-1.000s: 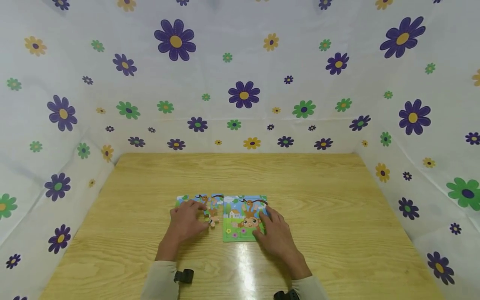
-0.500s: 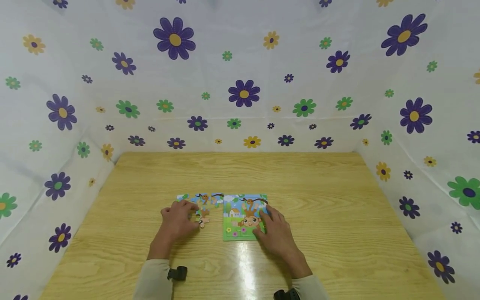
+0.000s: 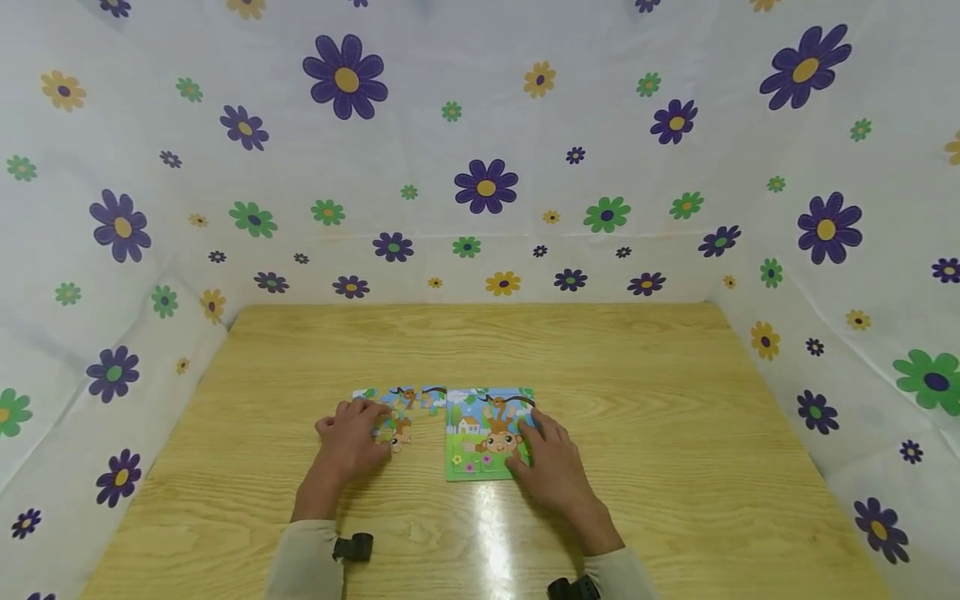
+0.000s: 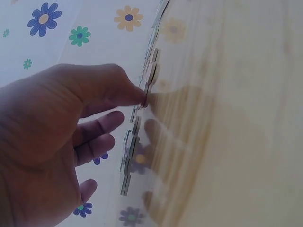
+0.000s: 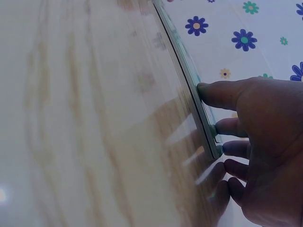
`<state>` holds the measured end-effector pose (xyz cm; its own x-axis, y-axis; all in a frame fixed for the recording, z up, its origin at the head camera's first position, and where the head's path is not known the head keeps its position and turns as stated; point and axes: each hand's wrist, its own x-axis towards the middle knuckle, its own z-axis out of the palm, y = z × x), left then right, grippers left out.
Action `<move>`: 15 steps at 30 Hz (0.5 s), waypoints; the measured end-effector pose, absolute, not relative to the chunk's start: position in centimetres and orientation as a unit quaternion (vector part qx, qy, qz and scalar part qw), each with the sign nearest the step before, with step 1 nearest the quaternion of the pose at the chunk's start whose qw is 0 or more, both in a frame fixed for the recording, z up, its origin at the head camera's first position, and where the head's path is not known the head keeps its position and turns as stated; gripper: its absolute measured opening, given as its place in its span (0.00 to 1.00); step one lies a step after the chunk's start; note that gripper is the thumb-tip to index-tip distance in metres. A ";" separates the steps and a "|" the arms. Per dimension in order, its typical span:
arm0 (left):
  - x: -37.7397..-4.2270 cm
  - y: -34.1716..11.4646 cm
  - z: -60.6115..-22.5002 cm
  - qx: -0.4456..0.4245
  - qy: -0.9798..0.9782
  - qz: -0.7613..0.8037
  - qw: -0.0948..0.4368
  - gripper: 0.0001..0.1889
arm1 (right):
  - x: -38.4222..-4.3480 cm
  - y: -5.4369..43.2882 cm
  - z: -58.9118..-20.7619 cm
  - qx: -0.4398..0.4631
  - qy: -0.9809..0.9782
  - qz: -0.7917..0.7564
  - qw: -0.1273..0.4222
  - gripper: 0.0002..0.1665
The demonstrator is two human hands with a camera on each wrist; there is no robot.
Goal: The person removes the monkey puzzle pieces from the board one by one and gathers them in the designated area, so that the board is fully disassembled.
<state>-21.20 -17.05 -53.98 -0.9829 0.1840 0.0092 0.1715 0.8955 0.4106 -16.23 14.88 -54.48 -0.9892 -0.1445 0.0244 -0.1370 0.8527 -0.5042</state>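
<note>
With thumb and fingers curved, my left hand (image 3: 348, 446) pinches a jigsaw piece (image 3: 400, 435) showing part of a monkey's face. In the left wrist view the thumb tip presses at the edge of the thin pieces (image 4: 134, 139) close over the tabletop. Other loose jigsaw pieces (image 3: 405, 397) lie in a row beyond these fingers, partly hidden by them. My right hand (image 3: 555, 467) rests on the right side of a square monkey puzzle board (image 3: 468, 450), thumb and fingers spread. In the right wrist view its thumb touches the edge of the board (image 5: 187, 80), fingertips alongside.
The wooden table (image 3: 637, 367) extends around the puzzle on all sides. White cloth walls (image 3: 420, 150) with flower prints enclose its back and sides. Both wrists wear dark cameras (image 3: 360, 547) on straps.
My left hand has moved left together with the monkey-face jigsaw piece, away from the board. My right hand has stayed in place on the board.
</note>
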 end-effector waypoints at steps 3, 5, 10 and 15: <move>-21.1 -16.7 -53.9 0.100 0.970 0.224 0.003 0.25 | -16.3 14.9 -54.4 -0.074 0.962 -0.263 0.010 0.34; -21.0 -16.2 -53.9 0.108 0.966 0.234 -0.002 0.24 | -16.3 14.9 -54.3 -0.075 0.961 -0.265 0.012 0.35; -20.8 -14.7 -53.9 0.140 0.958 0.251 -0.019 0.20 | -16.3 14.9 -54.4 -0.070 0.959 -0.275 0.016 0.36; -20.6 -13.3 -54.0 0.155 0.954 0.256 -0.028 0.18 | -16.2 14.9 -54.4 -0.070 0.954 -0.290 0.020 0.38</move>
<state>-20.60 -13.30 -53.99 -0.9506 0.2803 0.1330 0.3093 0.8213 0.4793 -16.21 14.94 -54.42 -0.9893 -0.1457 0.0018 -0.1221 0.8224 -0.5556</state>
